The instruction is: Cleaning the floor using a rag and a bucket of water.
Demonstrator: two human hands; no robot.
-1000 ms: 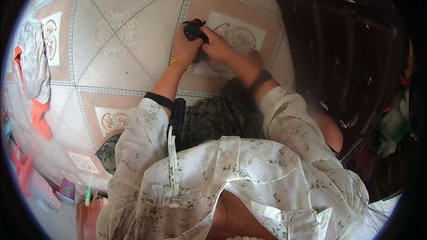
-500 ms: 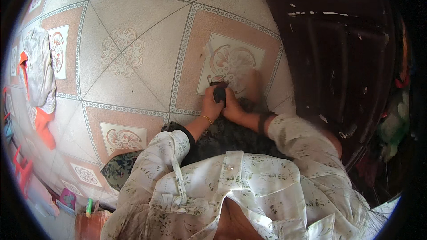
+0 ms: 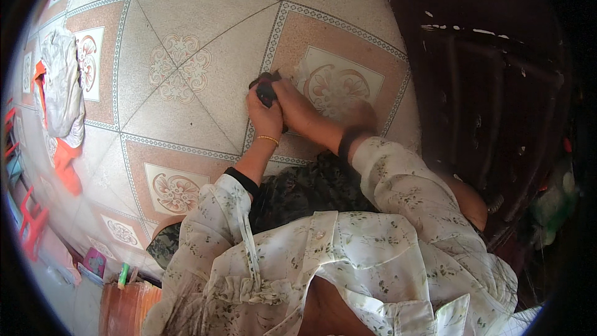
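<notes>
Both my hands are together in front of me, over the tiled floor. Between them is a small, dark, bunched piece [image 3: 266, 93], black with a dull reddish edge; its kind cannot be made out. My left hand [image 3: 265, 118], with a thin gold bracelet at the wrist, is closed around its near side. My right hand [image 3: 291, 101] is closed against it from the right, its fingers partly hidden. A bare foot [image 3: 362, 117], somewhat blurred, shows beyond my right forearm.
Patterned tiles [image 3: 180, 31] cover the floor. On the left lies a grey-white and orange cloth [image 3: 62, 87], with a red plastic stool [image 3: 32, 224] nearer me. A dark panelled wooden surface [image 3: 479, 87] stands close on the right. A reddish-brown box-like thing [image 3: 127, 308] is at lower left.
My hands have moved left and farther from my body, carrying the dark piece with them. My right forearm now reaches more across toward the left. The view has shifted slightly.
</notes>
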